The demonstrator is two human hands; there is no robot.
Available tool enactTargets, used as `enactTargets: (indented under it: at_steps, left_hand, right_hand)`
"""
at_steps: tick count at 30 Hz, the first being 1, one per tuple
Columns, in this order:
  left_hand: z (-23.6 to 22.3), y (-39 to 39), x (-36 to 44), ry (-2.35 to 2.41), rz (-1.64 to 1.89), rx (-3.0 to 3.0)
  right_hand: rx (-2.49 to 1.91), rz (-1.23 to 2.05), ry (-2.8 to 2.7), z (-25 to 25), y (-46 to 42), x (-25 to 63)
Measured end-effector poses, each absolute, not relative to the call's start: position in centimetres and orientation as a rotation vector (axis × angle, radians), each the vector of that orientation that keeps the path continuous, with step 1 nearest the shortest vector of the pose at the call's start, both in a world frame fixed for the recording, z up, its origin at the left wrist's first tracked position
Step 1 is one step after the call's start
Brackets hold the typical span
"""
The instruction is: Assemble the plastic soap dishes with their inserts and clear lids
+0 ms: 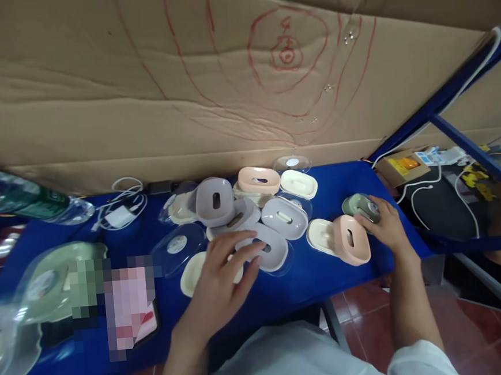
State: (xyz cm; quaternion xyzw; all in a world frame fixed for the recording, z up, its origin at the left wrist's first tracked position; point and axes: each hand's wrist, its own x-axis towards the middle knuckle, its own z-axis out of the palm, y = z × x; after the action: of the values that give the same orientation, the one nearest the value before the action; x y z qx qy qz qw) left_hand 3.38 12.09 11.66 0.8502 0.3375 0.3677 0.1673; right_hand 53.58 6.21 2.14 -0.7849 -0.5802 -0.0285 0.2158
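My right hand [389, 226] is closed round a small green soap dish [352, 204] with a clear lid on it, at the right end of the blue table. Beside it, a peach soap dish [361, 253] overlaps a cream oval piece [320, 231]. My left hand [221, 279] hovers with fingers spread over a grey slotted dish [277, 259], partly hiding it and a cream dish [188, 274]; whether the fingertips touch cannot be made out. Behind lie more grey dishes [213, 195], another peach dish [256, 175] and a cream dish [299, 185].
A clear lid [166, 259] with a round label lies left of the pile. Farther left are a large green container [44, 264], a phone [147, 328], a white charger [121, 216] and a plastic bottle [30, 196]. Cardboard [97, 118] walls the back; a blue frame [473, 152] borders the right.
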Motion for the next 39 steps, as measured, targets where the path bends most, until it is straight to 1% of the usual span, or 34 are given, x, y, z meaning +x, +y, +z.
enactTargets:
  at_steps: [5, 10, 15, 18, 21, 25, 34, 39]
  left_hand:
    - [9.8, 8.3, 5.7, 0.864, 0.968, 2.349]
    - [7.8, 5.5, 8.9, 0.627, 0.893, 2.341]
    - [6.7, 4.3, 10.7, 0.490, 0.820, 2.371]
    - [6.4, 4.1, 10.8, 0.466, 0.787, 2.386]
    - [6.2, 4.2, 10.6, 0.470, 0.779, 2.373]
    - [6.1, 4.3, 10.1, 0.502, 0.764, 2.349]
    - [6.9, 5.1, 6.5, 0.706, 0.703, 2.308]
    - [7.2, 4.9, 3.9, 0.817, 0.757, 2.258]
  right_hand:
    - [-2.189, -0.328, -1.461, 0.9, 9.9, 47.7]
    - [-2.132, -0.264, -1.397, 0.8, 11.3, 45.0]
    - [-2.086, -0.195, -1.446, 1.0, 10.9, 45.8]
    - [-2.176, -0.165, -1.529, 1.3, 10.7, 46.4]
    - [-2.224, -0.005, -1.628, 1.8, 11.0, 46.9]
    - [-2.093, 0.183, -1.701, 1.8, 12.6, 48.1]
    - [-2.090, 0.255, -1.663, 1.3, 18.4, 52.2]
    - [-2.155, 0.235, -1.636, 0.9, 20.3, 53.6]
